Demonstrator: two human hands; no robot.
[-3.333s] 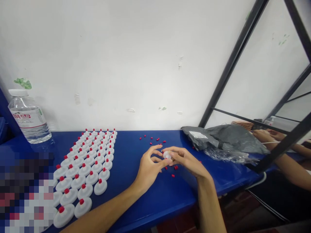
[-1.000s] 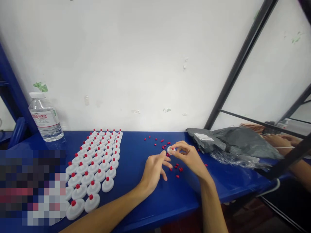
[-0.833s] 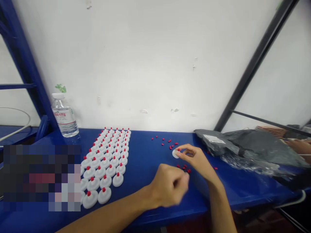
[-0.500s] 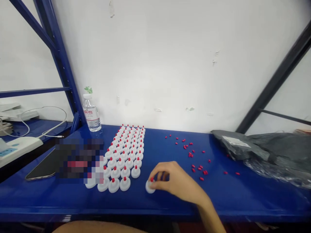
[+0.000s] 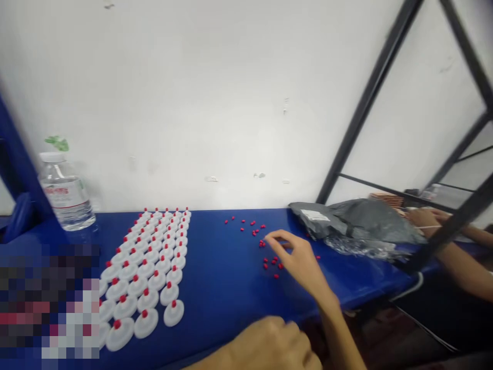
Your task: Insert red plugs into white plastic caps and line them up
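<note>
My right hand [image 5: 298, 257] reaches over the scattered small red caps [image 5: 262, 244] on the blue table, its thumb and forefinger apart. The fingertips are beside a few of those caps, and nothing shows between them. At the lower edge, in front of the table, my left hand [image 5: 273, 341] shows its back with the fingers curled in; whatever they may hold is hidden. To the left, round white plastic discs [image 5: 120, 336] topped with red caps stand in close rows. One capped disc [image 5: 173, 314] is at the front right corner of these rows.
A water bottle [image 5: 67, 198] stands at the back left, by the wall. Grey plastic bags [image 5: 358, 218] and clear wrap [image 5: 362, 247] lie on the right. A black metal frame [image 5: 370, 103] rises there, with another person's arms [image 5: 454, 257] beyond it. Blurred blocks cover the lower left.
My right hand has set down the capped disc at the end of the front row, let go, and moved right to the loose caps. My left hand has come into view below. The view has swung right.
</note>
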